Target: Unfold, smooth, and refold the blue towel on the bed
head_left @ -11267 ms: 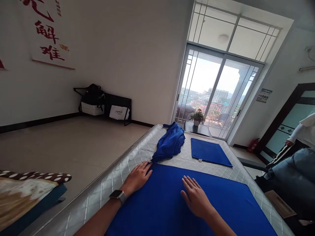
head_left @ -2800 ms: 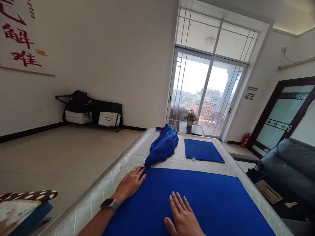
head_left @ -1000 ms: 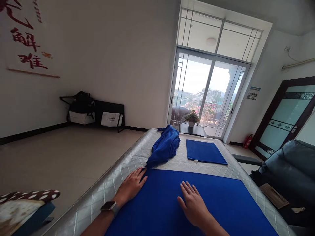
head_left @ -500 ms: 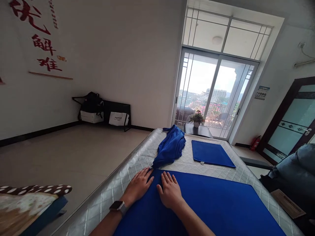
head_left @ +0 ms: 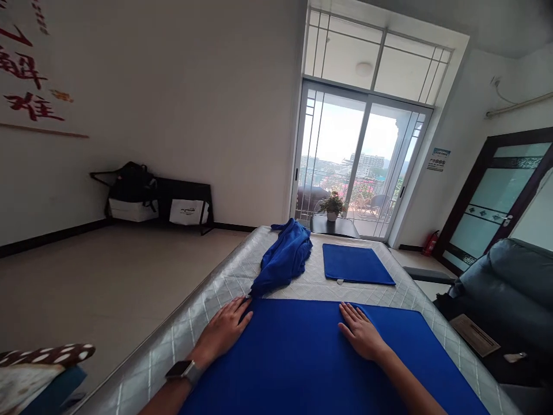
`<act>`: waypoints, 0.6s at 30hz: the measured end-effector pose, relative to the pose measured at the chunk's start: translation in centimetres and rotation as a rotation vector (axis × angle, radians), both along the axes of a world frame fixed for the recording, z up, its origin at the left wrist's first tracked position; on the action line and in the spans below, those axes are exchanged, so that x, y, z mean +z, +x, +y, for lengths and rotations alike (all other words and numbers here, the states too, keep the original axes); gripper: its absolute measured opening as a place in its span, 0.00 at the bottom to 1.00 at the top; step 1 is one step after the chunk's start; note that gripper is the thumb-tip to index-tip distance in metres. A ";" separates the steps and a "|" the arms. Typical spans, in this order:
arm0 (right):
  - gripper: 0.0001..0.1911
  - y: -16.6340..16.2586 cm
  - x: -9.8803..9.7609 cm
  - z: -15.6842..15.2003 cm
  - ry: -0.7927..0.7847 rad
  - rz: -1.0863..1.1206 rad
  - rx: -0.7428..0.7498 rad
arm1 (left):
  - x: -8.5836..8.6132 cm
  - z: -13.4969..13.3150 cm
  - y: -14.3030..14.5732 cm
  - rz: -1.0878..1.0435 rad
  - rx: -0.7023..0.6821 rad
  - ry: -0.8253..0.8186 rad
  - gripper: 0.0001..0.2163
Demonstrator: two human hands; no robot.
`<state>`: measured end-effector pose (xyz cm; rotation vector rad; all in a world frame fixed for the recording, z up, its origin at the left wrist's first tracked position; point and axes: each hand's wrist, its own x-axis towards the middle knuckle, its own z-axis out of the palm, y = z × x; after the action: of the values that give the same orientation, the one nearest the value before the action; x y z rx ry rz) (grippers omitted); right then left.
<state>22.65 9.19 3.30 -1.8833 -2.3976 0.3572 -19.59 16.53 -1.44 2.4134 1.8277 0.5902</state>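
Observation:
A large blue cloth (head_left: 298, 357) is spread over a white quilted mattress (head_left: 235, 285). On its far left corner lies my left hand (head_left: 224, 327), flat with fingers stretched out, a watch on the wrist. My right hand (head_left: 360, 331) rests palm down near the middle of the cloth's far edge, fingers extended. A small wrinkle shows in the cloth by the right fingertips. Just beyond my left hand is a crumpled blue cloth (head_left: 285, 253). To the right of that lies a flat, folded blue rectangle (head_left: 356, 264) with a small white tag at its near edge.
A potted plant (head_left: 332, 206) stands on a dark chair or small table (head_left: 334, 226) past the mattress. Along the right is a dark leather sofa (head_left: 505, 294) with a brown board on it. Patterned bedding (head_left: 34, 374) pokes in at the lower left.
My right hand has slid right along the far edge of the large cloth, away from my left hand. The left stays at the corner. The view has turned slightly right.

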 end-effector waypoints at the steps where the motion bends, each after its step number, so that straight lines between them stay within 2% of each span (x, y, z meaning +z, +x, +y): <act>1: 0.35 1.8 -0.1 -0.3 0.005 -0.010 -0.018 | 0.1 0.0 0.0 0.002 -0.003 -0.001 0.28; 5: 0.36 8.7 -1.1 -1.7 0.043 -0.034 -0.097 | 0.4 0.0 0.1 0.014 -0.006 -0.015 0.29; 9: 0.36 14.3 -2.2 -2.6 0.067 -0.029 -0.193 | 0.7 0.0 0.2 0.037 0.006 -0.058 0.29; 18: 0.35 21.7 -4.8 -3.1 0.142 -0.076 -0.365 | 0.4 0.2 0.1 0.048 -0.008 -0.026 0.28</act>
<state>44.39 6.06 -1.46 -2.2392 -1.9968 0.0879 -19.51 16.78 -1.02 2.4372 1.8310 0.5089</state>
